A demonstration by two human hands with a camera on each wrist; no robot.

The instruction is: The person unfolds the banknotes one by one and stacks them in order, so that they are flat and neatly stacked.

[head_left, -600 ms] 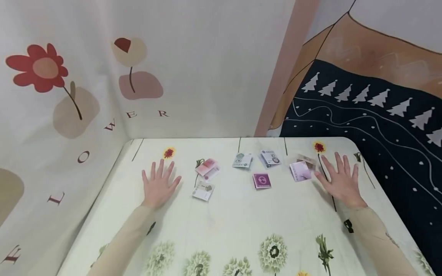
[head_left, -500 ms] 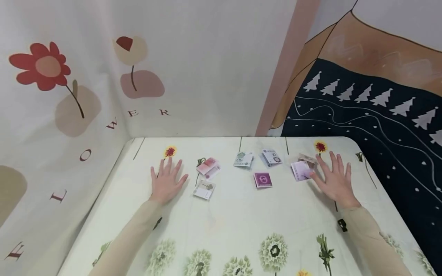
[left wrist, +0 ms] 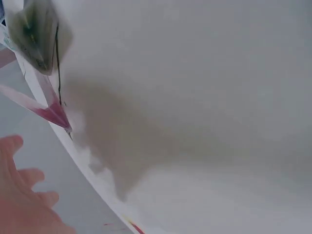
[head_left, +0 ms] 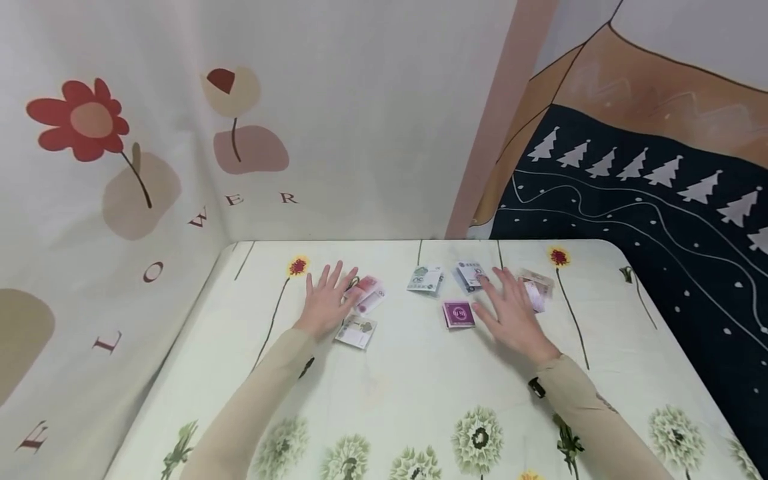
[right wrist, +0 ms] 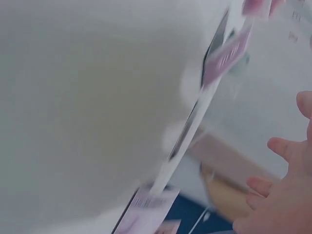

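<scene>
My left hand (head_left: 327,303) hovers palm down with fingers spread, beside a folded red banknote (head_left: 366,287) that its thumb partly covers in the head view. Just below that lies a folded greyish banknote (head_left: 357,332). My right hand (head_left: 515,320) is also spread above the table, between a folded purple banknote (head_left: 459,315) and a lilac banknote (head_left: 536,298) that it partly hides. A folded blue-grey banknote (head_left: 468,275) lies beyond its fingertips. Both wrist views show the fingers raised off the cloth, holding nothing; the left hand (left wrist: 29,200) casts a shadow.
A folded green banknote (head_left: 425,279) lies at the back middle, and a brown banknote (head_left: 540,281) behind the lilac one. The flower-printed tablecloth (head_left: 384,400) covers the table. A pale curtain (head_left: 360,133) rises along its back edge; dark patterned fabric (head_left: 660,220) hangs at the right.
Both hands have moved inward: the left one rightward to the red banknote, the right one leftward past the lilac banknote. The banknotes stay where they were on the table.
</scene>
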